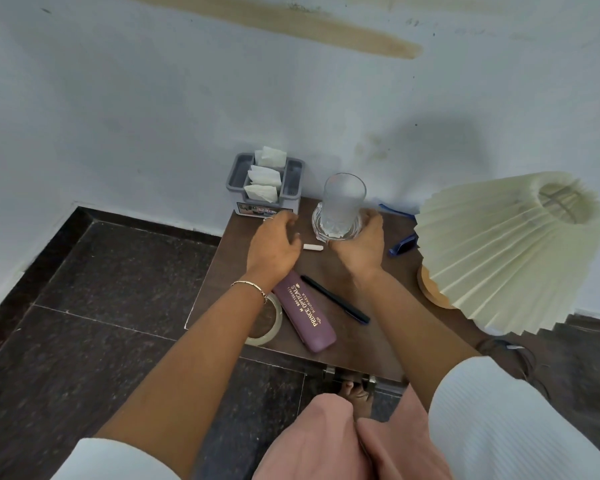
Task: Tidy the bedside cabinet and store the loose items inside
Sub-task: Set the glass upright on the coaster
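The right hand [359,244] grips the round clear glass saucer [317,221] under the tall frosted tumbler [343,199]. The left hand [274,244] hovers relaxed, holding nothing.

Back: holder [234,174] stood left of glass [343,197] on saucer [317,221].
Front: tape [277,320] lay left of case [305,313], pen [336,300] right.

A purple spectacle case [305,313], lying nearer the person than the fingers [284,220] of the left hand [274,244] and partly under that wrist, carries gold lettering along its length: "PRINCE OPTICALS", with "ROURKELA" and "M" plus a phone number too small to read. Just beyond those fingertips, the grey tissue holder [293,178] has a printed front label, which is illegible.
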A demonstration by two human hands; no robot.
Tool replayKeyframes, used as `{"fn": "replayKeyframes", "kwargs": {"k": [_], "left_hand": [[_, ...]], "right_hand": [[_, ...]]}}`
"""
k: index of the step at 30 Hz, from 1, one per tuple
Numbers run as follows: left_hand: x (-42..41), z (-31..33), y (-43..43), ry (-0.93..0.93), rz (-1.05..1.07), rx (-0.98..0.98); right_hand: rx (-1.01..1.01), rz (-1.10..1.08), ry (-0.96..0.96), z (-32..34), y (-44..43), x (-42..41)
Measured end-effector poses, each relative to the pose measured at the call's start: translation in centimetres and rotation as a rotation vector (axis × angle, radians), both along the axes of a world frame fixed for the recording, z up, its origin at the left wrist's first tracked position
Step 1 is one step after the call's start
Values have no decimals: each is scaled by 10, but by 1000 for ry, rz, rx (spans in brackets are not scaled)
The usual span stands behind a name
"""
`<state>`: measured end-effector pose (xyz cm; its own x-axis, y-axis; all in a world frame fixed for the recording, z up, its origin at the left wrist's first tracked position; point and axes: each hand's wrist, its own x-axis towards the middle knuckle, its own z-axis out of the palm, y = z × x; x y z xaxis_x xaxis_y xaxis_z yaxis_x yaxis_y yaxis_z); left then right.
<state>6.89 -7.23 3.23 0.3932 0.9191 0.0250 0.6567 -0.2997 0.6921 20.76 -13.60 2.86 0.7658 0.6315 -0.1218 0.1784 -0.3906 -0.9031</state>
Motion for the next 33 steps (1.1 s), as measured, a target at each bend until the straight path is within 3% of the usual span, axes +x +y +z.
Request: {"fn": "replayKeyframes", "kwargs": {"k": [7, 10, 15, 22, 29, 33], "left_hand": [[-17, 15, -16, -4, 93, -166], [-16, 18, -30, 21, 39, -174], [-3, 16, -54, 79, -87, -146], [16, -3, -61, 258, -215, -76], [10, -10, -53, 317, -72, -20], [3, -4, -55, 313, 145, -86]], "right_hand": [[-122, 33, -55, -7, -51, -22], [-239, 92, -218, -6, -71, -16], [-611, 335, -570, -12, -94, 12], [-720, 398, -707, -6, -78, 34], [-707, 546, -755, -15, -64, 48], [-728, 453, -820, -7, -64, 38]]}}
